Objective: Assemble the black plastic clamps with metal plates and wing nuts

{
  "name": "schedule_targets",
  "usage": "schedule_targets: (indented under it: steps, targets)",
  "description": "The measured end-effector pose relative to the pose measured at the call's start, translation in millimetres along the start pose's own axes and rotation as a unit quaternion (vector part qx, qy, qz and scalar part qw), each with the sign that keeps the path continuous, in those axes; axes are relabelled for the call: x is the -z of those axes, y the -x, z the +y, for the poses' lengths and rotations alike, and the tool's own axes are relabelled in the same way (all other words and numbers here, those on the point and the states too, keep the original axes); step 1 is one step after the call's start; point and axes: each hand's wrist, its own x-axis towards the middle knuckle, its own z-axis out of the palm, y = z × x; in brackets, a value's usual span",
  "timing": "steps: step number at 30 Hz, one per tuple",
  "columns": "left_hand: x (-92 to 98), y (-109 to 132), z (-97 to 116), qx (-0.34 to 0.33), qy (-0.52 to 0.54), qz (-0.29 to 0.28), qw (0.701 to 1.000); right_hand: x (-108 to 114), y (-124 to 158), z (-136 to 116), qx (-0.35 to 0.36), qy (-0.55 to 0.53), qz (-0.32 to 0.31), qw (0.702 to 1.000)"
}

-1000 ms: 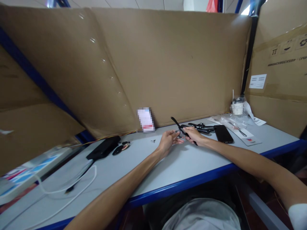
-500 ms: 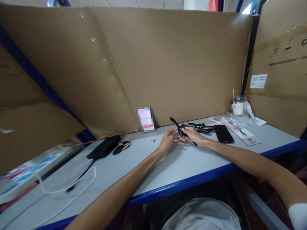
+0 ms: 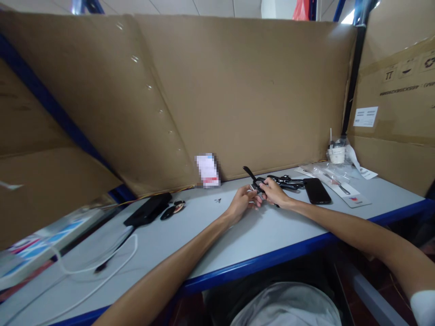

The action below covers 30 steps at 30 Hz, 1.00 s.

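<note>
Between my two hands is a black wristwatch [image 3: 249, 172], one strap end sticking up to the far left and the other showing below my right hand. My right hand [image 3: 273, 192] is closed around its middle, thumb on top. From the left, my left hand [image 3: 240, 200] pinches at the watch body with its fingertips, the lower fingers curled beneath. My fingers cover most of the body. A heap of black straps or watches [image 3: 287, 182] lies just behind my right hand. Left of my left hand are some tiny metal bits [image 3: 218, 200], too small to name.
A dark phone [image 3: 317, 190] lies on the right, beside plastic-bagged packaging [image 3: 335, 176] and a cup [image 3: 337, 152]. Another phone [image 3: 207, 170] leans on the cardboard wall [image 3: 238, 90]. Leftward are a black box [image 3: 149, 210], sunglasses-like dark lenses [image 3: 172, 209] and white cables [image 3: 132, 253].
My left fingers have curled in closer to the watch body. The watch has shifted very slightly; my right hand keeps its hold. The view has tilted a little.
</note>
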Motion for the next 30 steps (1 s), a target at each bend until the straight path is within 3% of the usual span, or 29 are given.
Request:
schedule_targets:
  steps: [11, 19, 30]
  targets:
    - [-7.3, 0.8, -3.1, 0.0, 0.0, 0.008, 1.0, 0.2, -3.5, 2.2, 0.015, 0.051, 0.037, 0.998]
    - [-6.3, 1.1, 0.0, -0.001, -0.001, -0.015, 1.0, 1.9, 8.7, -15.3, -0.051, -0.017, 0.016, 0.998]
    - [-6.1, 0.3, 0.8, 0.004, 0.003, -0.017, 1.0, 5.1, 9.7, -17.2, -0.056, -0.052, 0.012, 0.997]
